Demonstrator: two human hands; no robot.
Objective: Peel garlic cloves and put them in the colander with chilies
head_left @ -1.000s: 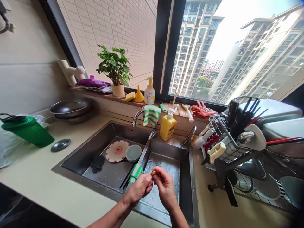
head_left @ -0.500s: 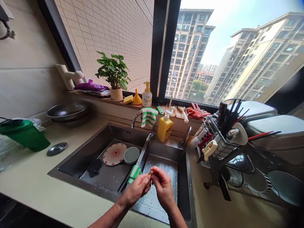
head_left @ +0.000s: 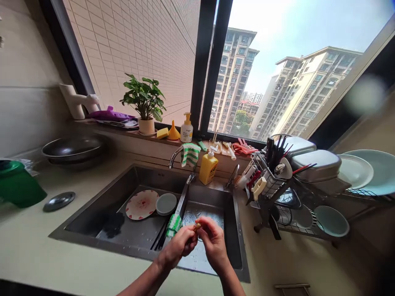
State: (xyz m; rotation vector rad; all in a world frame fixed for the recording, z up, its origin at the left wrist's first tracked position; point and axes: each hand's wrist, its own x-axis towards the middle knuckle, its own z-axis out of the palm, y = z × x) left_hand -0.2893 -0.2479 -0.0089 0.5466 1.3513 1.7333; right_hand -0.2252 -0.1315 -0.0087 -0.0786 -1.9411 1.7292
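Over the right sink basin (head_left: 203, 207), my left hand (head_left: 180, 243) is closed, with its thumb and fingers pinching a small brownish-yellow piece (head_left: 196, 226). My right hand (head_left: 213, 244) meets it from the other side, its fingertips pinched on the same piece. Fingers cover most of the piece, so its kind is unclear. Just left of my hands, a green-and-white striped cloth (head_left: 174, 223) drapes over the sink divider. In the left basin lie a plate with red spots (head_left: 140, 205), small pale bowls (head_left: 166, 203) and dark chopsticks (head_left: 156, 238), partly hidden.
A faucet (head_left: 175, 155) with another striped cloth (head_left: 189, 154) stands behind the divider, beside a yellow soap bottle (head_left: 208, 168). To the right is a loaded dish rack (head_left: 265, 193). On the left counter are a black wok (head_left: 74, 150), a lid (head_left: 59, 201) and a green container (head_left: 20, 185).
The view has swung to the right, showing more of the dish rack and its plates. My hands stay together over the right basin, still on the small piece.
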